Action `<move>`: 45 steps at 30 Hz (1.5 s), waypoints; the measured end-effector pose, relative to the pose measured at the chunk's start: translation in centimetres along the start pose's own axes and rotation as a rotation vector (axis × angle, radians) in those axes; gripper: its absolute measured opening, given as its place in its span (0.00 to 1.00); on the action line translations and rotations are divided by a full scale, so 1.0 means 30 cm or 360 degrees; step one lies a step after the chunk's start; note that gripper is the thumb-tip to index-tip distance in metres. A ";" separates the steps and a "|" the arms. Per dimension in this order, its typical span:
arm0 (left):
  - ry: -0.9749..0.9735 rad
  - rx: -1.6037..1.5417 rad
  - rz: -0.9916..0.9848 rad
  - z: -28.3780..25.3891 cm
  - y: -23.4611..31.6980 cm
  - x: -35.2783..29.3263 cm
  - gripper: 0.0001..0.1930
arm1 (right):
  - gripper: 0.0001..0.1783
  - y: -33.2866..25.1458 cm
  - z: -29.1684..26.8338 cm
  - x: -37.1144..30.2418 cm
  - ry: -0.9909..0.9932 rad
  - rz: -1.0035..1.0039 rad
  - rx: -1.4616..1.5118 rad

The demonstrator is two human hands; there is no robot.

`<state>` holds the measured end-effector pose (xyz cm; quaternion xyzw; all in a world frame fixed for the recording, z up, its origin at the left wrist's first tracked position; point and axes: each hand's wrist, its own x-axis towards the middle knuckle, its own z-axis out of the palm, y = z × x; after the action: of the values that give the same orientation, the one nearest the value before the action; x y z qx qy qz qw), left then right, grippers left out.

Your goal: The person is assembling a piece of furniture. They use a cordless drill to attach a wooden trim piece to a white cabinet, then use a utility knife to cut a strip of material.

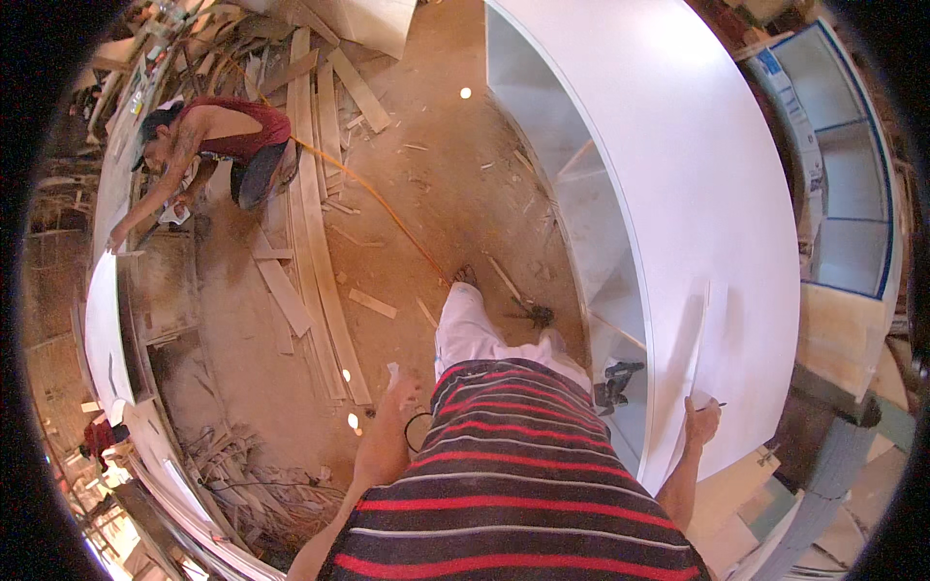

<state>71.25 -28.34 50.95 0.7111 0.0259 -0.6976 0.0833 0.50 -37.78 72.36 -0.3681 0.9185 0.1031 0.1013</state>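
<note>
My right hand (701, 423) is over the broad white panel (707, 184) of a large cabinet on my right. Its fingers are closed on a thin dark stick, like a pencil (715, 406). A long narrow white strip (693, 363) lies along the panel just left of that hand. My left hand (395, 399) hangs low beside my body, its fingers curled. Something small and pale (392, 370) shows at the fingertips, too unclear to name. Inside the cabinet's open side, a dark power drill (618, 383) rests near my waist.
A hammer (535, 313) lies on the dusty floor by my feet. An orange cord (373, 194) crosses it. Long boards (308, 223) and wood scraps lie to the left. A co-worker (228, 136) bends over a white panel (105, 320) at far left. Blue-edged shelving (852, 174) stands at far right.
</note>
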 end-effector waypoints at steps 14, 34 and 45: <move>0.0137 0.0110 0.1457 -0.116 1.741 -0.148 0.20 | 0.40 -1.696 -0.442 -0.138 -0.0398 -0.1174 0.1096; 0.0013 0.1308 0.1322 -0.710 2.116 0.193 0.19 | 0.41 -2.457 -0.006 0.384 -0.1081 -0.0221 0.0638; 0.0269 0.0808 0.0805 -0.987 3.270 0.178 0.18 | 0.36 -2.722 -0.071 0.101 -0.0821 0.0271 0.0628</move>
<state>115.65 -120.79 54.08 0.7482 -0.3179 -0.5779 0.0717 55.04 -98.10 64.25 -0.2252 0.8922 0.0211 0.3909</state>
